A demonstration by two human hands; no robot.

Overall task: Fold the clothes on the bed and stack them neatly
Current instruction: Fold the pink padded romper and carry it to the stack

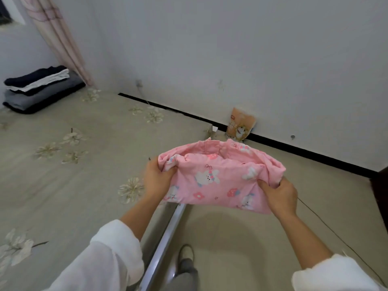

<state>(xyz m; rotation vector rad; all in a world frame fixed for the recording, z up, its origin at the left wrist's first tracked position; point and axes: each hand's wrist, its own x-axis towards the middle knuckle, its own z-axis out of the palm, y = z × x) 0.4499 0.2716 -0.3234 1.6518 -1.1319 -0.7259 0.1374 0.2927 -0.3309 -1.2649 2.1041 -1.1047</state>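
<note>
Folded stack [39, 89] upper left on bed [88, 143]; orange bag [240, 127] by wall. Pink garment [218, 179] mid-frame, left hand [156, 179] and right hand [280, 196] gripping its ends.

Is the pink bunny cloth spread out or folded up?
Folded up, loosely. The pink bunny-print garment is doubled into a bundle, layers showing along its top, with left hand and right hand gripping its ends.

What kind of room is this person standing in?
Most likely a plain bedroom: a bed with a flowered sheet, folded clothes stacked on it, and a pink curtain in the corner.
</note>
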